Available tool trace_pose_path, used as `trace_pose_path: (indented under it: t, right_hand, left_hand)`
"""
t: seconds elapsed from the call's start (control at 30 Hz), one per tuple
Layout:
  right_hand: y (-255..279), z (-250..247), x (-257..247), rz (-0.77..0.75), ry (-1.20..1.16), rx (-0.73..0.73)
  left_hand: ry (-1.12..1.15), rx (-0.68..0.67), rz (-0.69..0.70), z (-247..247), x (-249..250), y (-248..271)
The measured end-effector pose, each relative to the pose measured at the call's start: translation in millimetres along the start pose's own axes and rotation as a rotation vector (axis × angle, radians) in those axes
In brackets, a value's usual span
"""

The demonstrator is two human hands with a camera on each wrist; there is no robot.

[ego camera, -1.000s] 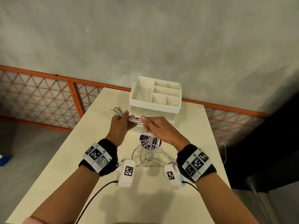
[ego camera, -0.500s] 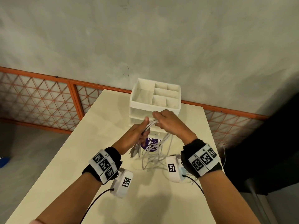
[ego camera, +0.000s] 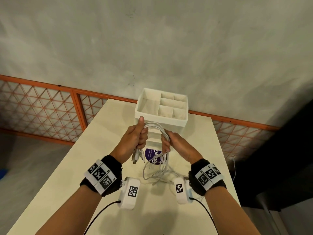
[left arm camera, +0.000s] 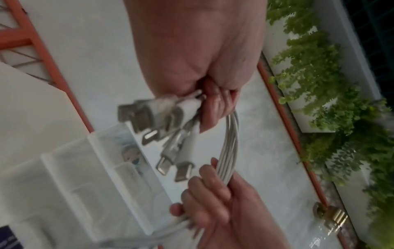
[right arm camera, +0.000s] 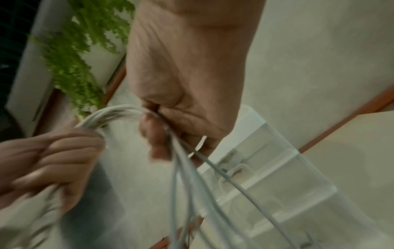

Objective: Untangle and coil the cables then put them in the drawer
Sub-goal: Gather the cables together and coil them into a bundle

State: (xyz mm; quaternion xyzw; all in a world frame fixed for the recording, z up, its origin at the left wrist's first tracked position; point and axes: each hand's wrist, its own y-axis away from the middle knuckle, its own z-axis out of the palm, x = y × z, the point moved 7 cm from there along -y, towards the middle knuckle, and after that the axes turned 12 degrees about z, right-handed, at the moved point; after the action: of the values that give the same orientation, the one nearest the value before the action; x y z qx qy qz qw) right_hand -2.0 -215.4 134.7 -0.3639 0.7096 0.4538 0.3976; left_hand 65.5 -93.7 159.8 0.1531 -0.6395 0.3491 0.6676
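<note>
A bundle of several white cables (ego camera: 155,125) arches between my two hands above the table. My left hand (ego camera: 135,138) grips one end in a fist with the thumb up; the plugs (left arm camera: 162,134) stick out below it. My right hand (ego camera: 174,141) grips the bundle a little further along, and the loose cable lengths (right arm camera: 192,176) hang down from it onto the table (ego camera: 118,167) in a tangle. Behind the hands stands a white drawer unit (ego camera: 161,109) with an open divided tray on top; its drawer fronts are mostly hidden.
A purple round label (ego camera: 153,154) lies on the table under the hanging cables. The table's right edge (ego camera: 225,167) drops to a dark floor. An orange lattice railing (ego camera: 50,107) runs behind the table, with green plants (left arm camera: 319,84) beyond it.
My left hand has turned thumb up and risen, so the plugs now hang below it. The right hand has slid down the bundle, forming an arch of cable between the hands.
</note>
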Motion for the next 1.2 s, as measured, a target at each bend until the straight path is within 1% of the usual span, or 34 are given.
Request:
trace_pose_path:
  t: [0.1, 0.17, 0.3, 0.37, 0.43, 0.53, 0.63, 0.7, 0.77, 0.87, 0.93, 1.0, 1.1, 1.13, 1.2]
  right_hand:
    - [0.1, -0.8, -7.4, -0.01, -0.236, 0.133]
    - [1.4, 4.2, -14.8, -0.01, -0.319, 0.167]
    - [-3.1, 16.7, -16.3, 0.055, -0.307, 0.168]
    - [-6.7, 15.6, -12.9, 0.08, -0.314, 0.165]
    - [-9.2, 13.3, -9.7, 0.114, -0.341, 0.147]
    - [-15.5, 12.4, 2.9, 0.215, -0.411, 0.117]
    - [-17.5, 13.2, 9.5, 0.264, -0.444, 0.138]
    - [-13.3, 14.6, 3.3, 0.242, -0.434, 0.105]
    - [-8.1, 15.5, -7.7, 0.19, -0.37, 0.044]
    - [-5.3, 18.6, -13.0, 0.152, -0.247, -0.094]
    - [-1.7, 20.1, -8.1, 0.159, -0.098, -0.171]
    - [5.0, 19.7, -4.7, 0.145, 0.065, -0.181]
    - [11.6, 19.2, -12.1, 0.027, 0.189, -0.168]
    - [11.5, 19.2, -13.3, 0.005, 0.225, -0.174]
    - [12.0, 19.2, -7.8, 0.011, 0.313, -0.2]
  left_hand:
    - [-0.059, -0.024, 0.018, 1.0, -4.0, -0.9]
    - [-0.102, -0.06, 0.048, 7.0, -8.0, 0.5]
    - [-0.162, -0.096, 0.124, 20.7, -14.4, -0.5]
    - [-0.178, -0.132, 0.14, 28.4, -12.8, -0.8]
    - [-0.183, -0.155, 0.122, 33.2, -13.5, 1.3]
    - [-0.162, -0.158, 0.091, 35.1, -18.7, 4.7]
    - [-0.127, -0.14, 0.074, 36.4, -19.9, 5.2]
    - [-0.098, -0.132, 0.077, 37.0, -17.4, 3.4]
    - [-0.101, -0.13, 0.098, 36.2, -12.7, 0.9]
    - [-0.151, -0.12, 0.148, 34.1, -10.4, -2.5]
    - [-0.188, -0.04, 0.186, 25.5, -9.1, -5.4]
    - [-0.206, 0.093, 0.209, 8.5, -8.6, -9.9]
    - [-0.235, 0.232, 0.196, -7.1, -8.7, -12.8]
    - [-0.223, 0.274, 0.205, -10.0, -6.8, -12.9]
    - [-0.14, 0.398, 0.222, -23.2, -2.1, -15.1]
